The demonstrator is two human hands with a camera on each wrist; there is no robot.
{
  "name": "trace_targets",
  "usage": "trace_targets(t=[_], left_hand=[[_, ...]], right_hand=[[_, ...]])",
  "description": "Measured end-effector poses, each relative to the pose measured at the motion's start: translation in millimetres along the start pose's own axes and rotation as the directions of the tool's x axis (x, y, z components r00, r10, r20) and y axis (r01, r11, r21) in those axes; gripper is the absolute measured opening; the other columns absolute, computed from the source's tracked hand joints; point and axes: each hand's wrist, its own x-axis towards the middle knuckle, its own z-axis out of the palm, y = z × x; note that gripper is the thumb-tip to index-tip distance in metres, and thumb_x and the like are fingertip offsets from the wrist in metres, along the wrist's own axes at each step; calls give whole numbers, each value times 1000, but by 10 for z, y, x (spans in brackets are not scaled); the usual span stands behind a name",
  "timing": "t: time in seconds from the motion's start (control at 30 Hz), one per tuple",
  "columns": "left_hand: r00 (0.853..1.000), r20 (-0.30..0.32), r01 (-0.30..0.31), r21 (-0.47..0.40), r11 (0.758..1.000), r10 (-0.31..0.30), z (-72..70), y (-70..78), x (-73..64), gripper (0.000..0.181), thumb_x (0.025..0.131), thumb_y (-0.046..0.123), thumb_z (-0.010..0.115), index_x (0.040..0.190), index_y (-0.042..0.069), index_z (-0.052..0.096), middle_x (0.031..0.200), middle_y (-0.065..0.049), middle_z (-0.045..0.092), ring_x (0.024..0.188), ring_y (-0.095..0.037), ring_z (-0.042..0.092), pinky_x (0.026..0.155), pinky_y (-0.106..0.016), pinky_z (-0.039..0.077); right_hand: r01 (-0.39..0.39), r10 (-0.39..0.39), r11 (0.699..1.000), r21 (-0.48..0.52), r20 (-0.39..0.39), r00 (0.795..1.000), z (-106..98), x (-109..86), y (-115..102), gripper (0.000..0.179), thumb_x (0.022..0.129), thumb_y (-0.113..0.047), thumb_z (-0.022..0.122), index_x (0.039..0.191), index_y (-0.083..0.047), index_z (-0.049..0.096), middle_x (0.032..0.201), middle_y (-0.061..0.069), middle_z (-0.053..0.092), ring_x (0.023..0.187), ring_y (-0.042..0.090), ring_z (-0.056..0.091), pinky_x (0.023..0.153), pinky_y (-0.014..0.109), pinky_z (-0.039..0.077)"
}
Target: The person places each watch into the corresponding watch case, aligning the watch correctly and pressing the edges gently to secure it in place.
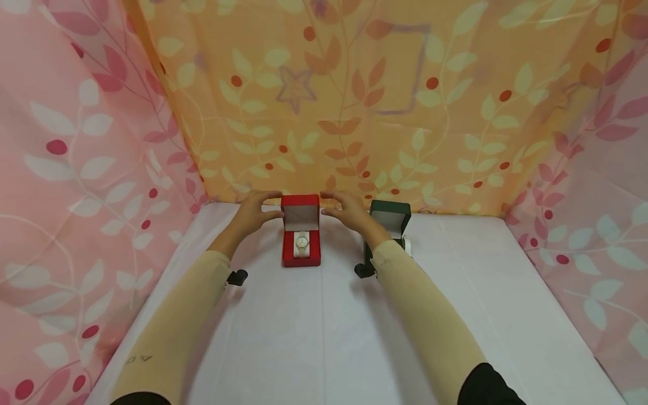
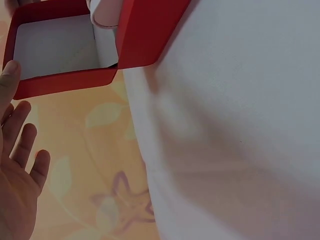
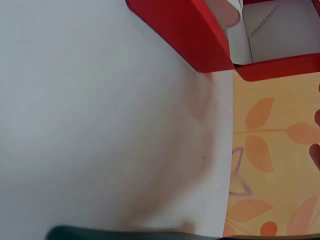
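Note:
An opened red watch box point(image 1: 301, 263) stands on the white cloth, its lid point(image 1: 300, 199) raised and its pale lining facing me. Inside sits a watch point(image 1: 302, 243) with a white strap. My left hand point(image 1: 250, 215) is at the left side of the lid, fingers loosely extended; in the left wrist view its thumb point(image 2: 9, 75) meets the lid's edge. On the lid's other side is my right hand point(image 1: 350, 211), fingers apart; whether it touches is unclear. Only a few of its fingertips point(image 3: 315, 152) show in the right wrist view.
Partly behind my right forearm stands an opened dark green box point(image 1: 390, 206), with part of a white watch point(image 1: 407, 246) visible. A yellow leaf-patterned cloth point(image 1: 344, 112) hangs close behind both boxes. Pink patterned cloths point(image 1: 101, 169) flank the white tabletop point(image 1: 304, 337).

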Motion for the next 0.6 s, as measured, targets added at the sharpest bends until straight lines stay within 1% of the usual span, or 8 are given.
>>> trace_targets(t=[0.17,0.27,0.37,0.53,0.6], left_hand=[[999,-14,-29,-1,1000,29,35,-29,47,56,89,25,82,141,12,63,139,-8,64,133,-30,47,113,-59,37],[999,-17,-47,11,999,47,38,-25,58,53,91,24,80,140,10,63,138,-10,65,132,-32,48,113,-58,37],[998,-16,-63,27,998,63,30,-10,62,51,93,23,78,139,9,64,137,-12,66,132,-33,49,114,-58,36],[998,-10,-64,25,998,64,10,12,55,48,93,21,77,138,8,65,136,-13,66,131,-34,50,113,-57,37],[998,-8,-63,19,998,63,7,18,50,46,93,20,77,137,9,65,135,-13,67,130,-34,51,112,-57,39]], right_hand=[[-7,7,1000,14,5,1000,60,57,-27,55,94,-23,76,146,-14,59,144,4,62,139,28,49,117,53,37],[-13,13,1000,-5,14,1000,71,87,-56,56,95,-24,75,147,-15,58,143,4,63,138,27,50,117,51,37],[-29,29,1000,-2,25,999,65,104,-83,56,96,-26,74,148,-13,56,140,5,65,137,27,51,117,52,37],[-57,56,998,24,35,998,71,119,-103,54,97,-25,73,146,-12,57,136,4,67,134,26,53,115,52,40],[-63,61,997,35,38,997,80,123,-101,51,97,-25,73,145,-14,59,134,3,67,132,25,54,114,51,41]])
